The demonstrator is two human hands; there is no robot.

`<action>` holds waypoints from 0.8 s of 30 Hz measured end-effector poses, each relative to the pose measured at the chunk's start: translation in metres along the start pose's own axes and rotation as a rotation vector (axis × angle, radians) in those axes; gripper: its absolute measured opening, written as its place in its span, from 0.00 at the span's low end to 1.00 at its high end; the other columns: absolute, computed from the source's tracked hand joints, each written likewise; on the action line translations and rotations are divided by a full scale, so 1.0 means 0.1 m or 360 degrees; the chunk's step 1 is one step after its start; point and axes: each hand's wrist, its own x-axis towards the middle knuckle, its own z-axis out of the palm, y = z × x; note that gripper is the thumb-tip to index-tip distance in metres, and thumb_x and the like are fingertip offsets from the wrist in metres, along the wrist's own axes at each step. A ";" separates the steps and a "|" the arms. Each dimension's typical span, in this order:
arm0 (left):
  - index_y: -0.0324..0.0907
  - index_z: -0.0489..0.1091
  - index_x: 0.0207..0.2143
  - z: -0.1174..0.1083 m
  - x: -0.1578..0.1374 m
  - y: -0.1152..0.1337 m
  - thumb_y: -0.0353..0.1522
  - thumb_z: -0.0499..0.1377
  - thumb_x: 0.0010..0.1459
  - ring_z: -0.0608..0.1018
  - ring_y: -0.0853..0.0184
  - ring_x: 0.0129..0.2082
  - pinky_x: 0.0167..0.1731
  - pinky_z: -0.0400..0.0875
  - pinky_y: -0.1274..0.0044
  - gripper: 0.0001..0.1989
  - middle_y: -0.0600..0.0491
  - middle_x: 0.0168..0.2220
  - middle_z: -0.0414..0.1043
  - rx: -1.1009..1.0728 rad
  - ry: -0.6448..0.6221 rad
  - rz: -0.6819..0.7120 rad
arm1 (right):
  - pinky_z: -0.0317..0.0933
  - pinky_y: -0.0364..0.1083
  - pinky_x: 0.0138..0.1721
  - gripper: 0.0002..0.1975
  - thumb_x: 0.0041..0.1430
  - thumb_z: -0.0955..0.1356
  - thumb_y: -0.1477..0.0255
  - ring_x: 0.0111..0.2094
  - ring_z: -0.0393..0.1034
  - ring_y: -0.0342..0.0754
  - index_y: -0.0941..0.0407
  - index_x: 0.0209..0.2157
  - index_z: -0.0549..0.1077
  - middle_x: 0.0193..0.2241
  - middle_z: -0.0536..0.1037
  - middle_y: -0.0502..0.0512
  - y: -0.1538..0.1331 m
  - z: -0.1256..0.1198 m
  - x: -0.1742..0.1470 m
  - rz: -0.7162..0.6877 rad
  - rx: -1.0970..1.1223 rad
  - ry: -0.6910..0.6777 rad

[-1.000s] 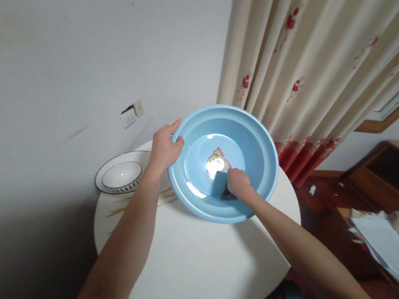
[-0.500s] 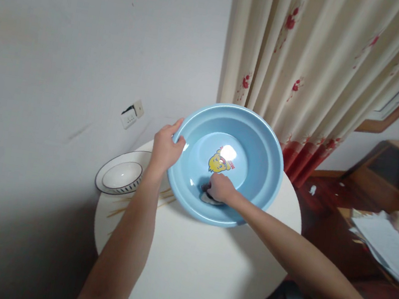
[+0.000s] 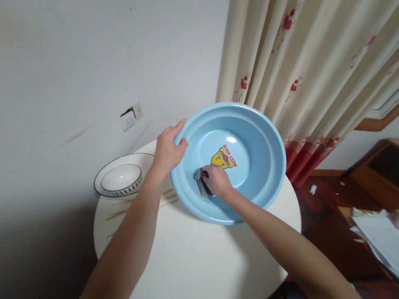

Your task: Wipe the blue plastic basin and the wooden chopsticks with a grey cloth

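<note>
A light blue plastic basin [image 3: 262, 159] with a yellow duck print on its bottom is tilted toward me over the round white table [image 3: 199, 266]. My left hand [image 3: 170, 149] grips its left rim, thumb on the inside and fingers behind. Inside the basin, my right hand [image 3: 217, 179] is closed on a crumpled grey patterned cloth [image 3: 202, 183], pressed against the lower left of the inner wall. Part of the cloth is hidden under the fingers.
White bowls or dishes with dark rims [image 3: 106, 186] stand at the table's left edge, beside several thin wooden sticks [image 3: 119, 212]. A wall socket [image 3: 127, 120] is behind them. A curtain [image 3: 269, 44] hangs at the back; papers [image 3: 385, 244] lie on furniture at right.
My right hand has slid the cloth a little left and up along the basin's wall. More of the printed lettering shows now. The left hand keeps its hold on the rim.
</note>
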 end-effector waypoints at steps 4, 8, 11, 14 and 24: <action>0.37 0.70 0.65 0.00 -0.01 -0.04 0.27 0.58 0.59 0.80 0.61 0.45 0.54 0.75 0.68 0.30 0.45 0.46 0.79 -0.0016 -0.0014 -0.0022 | 0.61 0.44 0.51 0.15 0.66 0.65 0.77 0.50 0.72 0.51 0.58 0.49 0.80 0.49 0.80 0.62 0.32 -0.18 0.15 0.0084 -0.0095 0.0223; 0.37 0.70 0.64 0.02 -0.01 -0.06 0.27 0.58 0.58 0.80 0.61 0.45 0.55 0.75 0.68 0.30 0.45 0.47 0.79 -0.0068 -0.0008 -0.0052 | 0.61 0.44 0.50 0.17 0.69 0.63 0.75 0.49 0.72 0.52 0.56 0.52 0.80 0.49 0.80 0.62 0.68 -0.39 0.21 0.0315 -0.0155 0.0401; 0.37 0.70 0.64 0.02 -0.01 -0.06 0.28 0.58 0.59 0.80 0.60 0.46 0.54 0.75 0.67 0.30 0.44 0.47 0.79 -0.0093 -0.0015 -0.0045 | 0.61 0.44 0.51 0.17 0.71 0.62 0.73 0.50 0.71 0.52 0.56 0.51 0.80 0.49 0.79 0.61 0.76 -0.44 0.20 0.0392 -0.0198 0.0385; 0.36 0.70 0.64 0.02 -0.01 -0.05 0.28 0.58 0.58 0.80 0.61 0.43 0.52 0.76 0.66 0.30 0.45 0.45 0.79 -0.0073 -0.0031 -0.0057 | 0.60 0.45 0.55 0.18 0.72 0.61 0.73 0.53 0.70 0.53 0.58 0.52 0.80 0.52 0.78 0.64 0.66 -0.41 0.15 0.0294 -0.0263 0.0263; 0.36 0.70 0.64 -0.02 -0.01 0.03 0.28 0.57 0.59 0.80 0.57 0.50 0.59 0.72 0.63 0.30 0.42 0.50 0.79 -0.0062 -0.0077 -0.0049 | 0.58 0.47 0.63 0.15 0.73 0.63 0.74 0.61 0.68 0.51 0.56 0.53 0.79 0.59 0.76 0.59 0.24 -0.12 0.04 -0.0676 -0.0180 -0.0041</action>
